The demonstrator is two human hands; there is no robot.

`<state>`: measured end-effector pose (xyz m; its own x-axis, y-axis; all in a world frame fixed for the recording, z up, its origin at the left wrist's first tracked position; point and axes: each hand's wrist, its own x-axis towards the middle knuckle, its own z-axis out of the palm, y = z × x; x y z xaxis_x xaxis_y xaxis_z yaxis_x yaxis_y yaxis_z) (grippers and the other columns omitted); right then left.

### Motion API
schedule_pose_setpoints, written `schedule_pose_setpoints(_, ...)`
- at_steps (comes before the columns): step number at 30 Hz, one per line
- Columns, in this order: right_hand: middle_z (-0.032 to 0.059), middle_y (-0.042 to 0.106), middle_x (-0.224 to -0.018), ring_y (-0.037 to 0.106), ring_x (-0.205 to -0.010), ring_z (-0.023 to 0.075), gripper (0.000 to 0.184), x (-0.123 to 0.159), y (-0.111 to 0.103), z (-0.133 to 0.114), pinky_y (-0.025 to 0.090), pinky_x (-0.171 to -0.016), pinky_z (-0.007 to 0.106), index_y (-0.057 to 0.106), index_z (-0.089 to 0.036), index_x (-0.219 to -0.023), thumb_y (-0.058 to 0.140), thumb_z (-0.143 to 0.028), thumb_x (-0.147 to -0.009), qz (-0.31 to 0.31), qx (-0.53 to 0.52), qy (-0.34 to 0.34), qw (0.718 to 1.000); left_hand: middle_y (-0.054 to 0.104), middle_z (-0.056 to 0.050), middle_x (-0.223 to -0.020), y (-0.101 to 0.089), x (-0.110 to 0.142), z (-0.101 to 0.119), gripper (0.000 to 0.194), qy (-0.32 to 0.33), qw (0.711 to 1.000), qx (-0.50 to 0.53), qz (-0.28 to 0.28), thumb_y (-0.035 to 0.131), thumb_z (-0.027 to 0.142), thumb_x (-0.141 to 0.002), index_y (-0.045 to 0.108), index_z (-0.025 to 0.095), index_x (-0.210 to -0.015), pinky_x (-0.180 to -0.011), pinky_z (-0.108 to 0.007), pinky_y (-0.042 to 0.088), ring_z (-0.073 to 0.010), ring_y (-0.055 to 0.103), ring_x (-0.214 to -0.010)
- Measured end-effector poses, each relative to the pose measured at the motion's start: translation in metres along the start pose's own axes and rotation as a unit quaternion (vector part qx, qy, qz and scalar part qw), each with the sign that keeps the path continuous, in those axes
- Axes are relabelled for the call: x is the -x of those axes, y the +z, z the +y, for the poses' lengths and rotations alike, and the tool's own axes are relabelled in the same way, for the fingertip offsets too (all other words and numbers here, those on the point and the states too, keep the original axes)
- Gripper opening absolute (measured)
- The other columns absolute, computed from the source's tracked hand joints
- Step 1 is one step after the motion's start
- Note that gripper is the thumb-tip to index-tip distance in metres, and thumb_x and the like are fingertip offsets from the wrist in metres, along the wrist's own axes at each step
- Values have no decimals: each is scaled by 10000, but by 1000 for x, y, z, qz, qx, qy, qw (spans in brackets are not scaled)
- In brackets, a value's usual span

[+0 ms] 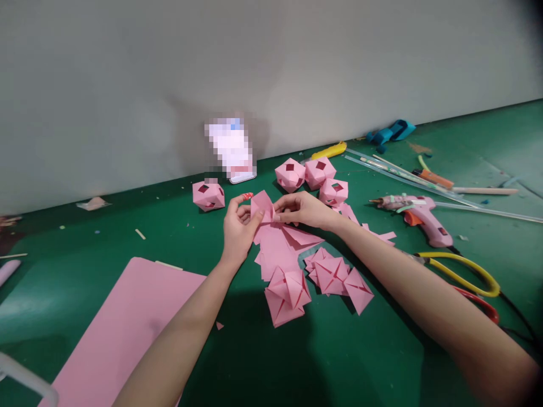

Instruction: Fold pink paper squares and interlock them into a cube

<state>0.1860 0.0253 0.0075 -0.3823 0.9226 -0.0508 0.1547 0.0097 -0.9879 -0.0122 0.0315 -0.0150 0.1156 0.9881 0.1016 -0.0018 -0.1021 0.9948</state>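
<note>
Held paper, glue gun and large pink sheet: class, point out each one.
Held paper [262,203]: head view, folded face between the two hands.
Glue gun [426,211]: head view, pink body by the trigger.
Large pink sheet [127,316]: head view, bare surface.

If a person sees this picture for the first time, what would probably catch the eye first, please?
Probably the left hand and right hand at the centre, pinching folded pink paper. Beyond them, three pink paper balls sit in a cluster, with a single ball further left. On the right, a pink glue gun lies on the green table.
</note>
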Motion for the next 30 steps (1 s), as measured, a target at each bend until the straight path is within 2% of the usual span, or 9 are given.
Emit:
schedule_pose_setpoints(3, -6, 619, -700, 470, -551, 74, 316, 0, 0, -1, 383, -492, 214, 720, -148, -886, 755, -438, -765, 4, 18, -1, 1000, 706, -12, -843, 0, 0, 1, 475, -3, 1000, -1, -18, 780, 306, -745, 533, 202, -1137, -781, -272, 535, -164, 696, -812)
schedule_pose_setpoints(11, -38, 534, -589, 418, -477, 62, 357, -1, 2, 4, 324, -451, 213, 668, -149, -811, 730, -499, -782, 56, -19, 4, 998, 696, -17, -868, 0, 1, 1, 501, 0, 1000, 13, -28, 781, 306, -747, 532, 208, -1170, -753, -257, 530, -147, 678, -795)
schedule_pose_setpoints(17, -41, 536, -587, 400, -464, 56, 364, -2, 6, 4, 306, -439, 209, 637, -150, -786, 732, -502, -775, 75, -20, 13, 997, 669, 1, -786, 0, 1, 2, 510, -7, 999, 10, -39, 780, 305, -738, 527, 197, -1168, -709, -250, 523, -140, 657, -736)
schedule_pose_setpoints(22, -45, 524, -594, 406, -473, 57, 352, -2, 9, 3, 312, -452, 214, 626, -149, -771, 741, -482, -766, 88, -16, 13, 996, 674, -4, -802, 0, 1, 2, 509, -13, 999, 10, -42, 781, 312, -737, 529, 201, -1165, -710, -252, 522, -142, 659, -741)
schedule_pose_setpoints(30, -45, 514, -607, 414, -506, 71, 413, -3, 10, 4, 318, -480, 227, 601, -156, -748, 750, -541, -727, 90, -7, 3, 996, 699, -22, -838, 0, 1, 3, 517, -17, 999, 9, -40, 785, 323, -729, 530, 200, -1162, -718, -267, 536, -164, 687, -769)
